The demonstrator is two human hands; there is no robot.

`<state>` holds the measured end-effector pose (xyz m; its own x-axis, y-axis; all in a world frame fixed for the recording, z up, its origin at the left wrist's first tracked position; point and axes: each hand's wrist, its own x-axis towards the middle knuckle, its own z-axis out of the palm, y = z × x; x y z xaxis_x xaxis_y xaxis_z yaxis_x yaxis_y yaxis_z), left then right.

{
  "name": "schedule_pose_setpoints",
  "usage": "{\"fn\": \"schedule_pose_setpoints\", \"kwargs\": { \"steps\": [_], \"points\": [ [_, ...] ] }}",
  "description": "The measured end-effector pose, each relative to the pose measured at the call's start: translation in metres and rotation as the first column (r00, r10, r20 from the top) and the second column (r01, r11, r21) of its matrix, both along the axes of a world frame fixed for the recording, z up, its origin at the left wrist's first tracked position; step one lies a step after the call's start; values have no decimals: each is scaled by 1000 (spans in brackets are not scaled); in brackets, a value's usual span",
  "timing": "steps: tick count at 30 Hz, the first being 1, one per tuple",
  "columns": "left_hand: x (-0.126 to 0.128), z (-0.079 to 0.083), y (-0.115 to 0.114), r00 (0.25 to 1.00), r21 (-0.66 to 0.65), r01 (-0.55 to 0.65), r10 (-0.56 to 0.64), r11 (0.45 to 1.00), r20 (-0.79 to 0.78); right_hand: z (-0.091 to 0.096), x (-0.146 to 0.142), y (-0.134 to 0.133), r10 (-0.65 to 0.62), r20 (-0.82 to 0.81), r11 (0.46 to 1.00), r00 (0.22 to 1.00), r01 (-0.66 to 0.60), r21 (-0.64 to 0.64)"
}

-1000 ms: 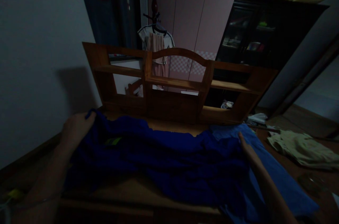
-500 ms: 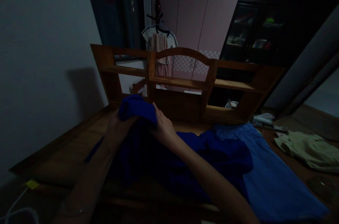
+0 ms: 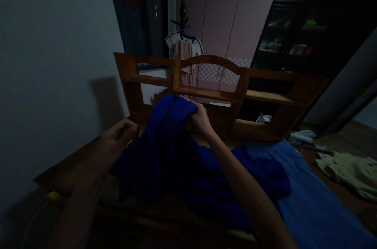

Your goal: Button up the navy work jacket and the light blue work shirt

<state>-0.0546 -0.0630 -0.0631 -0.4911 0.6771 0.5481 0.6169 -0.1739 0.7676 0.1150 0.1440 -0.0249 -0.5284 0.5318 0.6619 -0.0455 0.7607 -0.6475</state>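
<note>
1. Two risks stand out, in my judgement. The bunched fold of the blue garment (image 3: 171, 151) could slip from the right hand (image 3: 202, 117), since one grip bears it while most of the cloth hangs below the fingers. It could also snag on the wooden shelf rack (image 3: 265, 97) just beyond the fingertips.
2. Dim light adds a third: creases beneath the fingers are hard to see.
3. Right hand: the arm is stretched forward over the cloth, the wrist raised, and the fingers closed around the top of the fold.
4. Left hand (image 3: 119, 135): the forearm is extended and the fingers are loosely curled and empty, just left of the garment's edge. Whether the fingertips brush it is unclear.
5. Apart from the peak in the right fingers, the garment spreads nearer and rightward across the wooden surface (image 3: 67, 166).
</note>
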Motion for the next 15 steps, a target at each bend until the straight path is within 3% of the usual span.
{"fn": "schedule_pose_setpoints", "kwargs": {
  "steps": [4,9,12,15],
  "points": [
    [15,6,7,993,-136,-98,88,986,-75,0,-3,-22,-15,48,1000,999,14,11],
    [39,21,15,994,-68,-99,96,993,-42,-12,-2,-33,35,243,999,969,-41,20],
    [38,22,22,982,-40,-107,112,993,152,-21,1,-37,112,271,991,956,-128,43],
    [18,13,30,930,-50,-118,128,992,344,-25,6,-46,120,222,978,968,-154,143]
  ]
}}
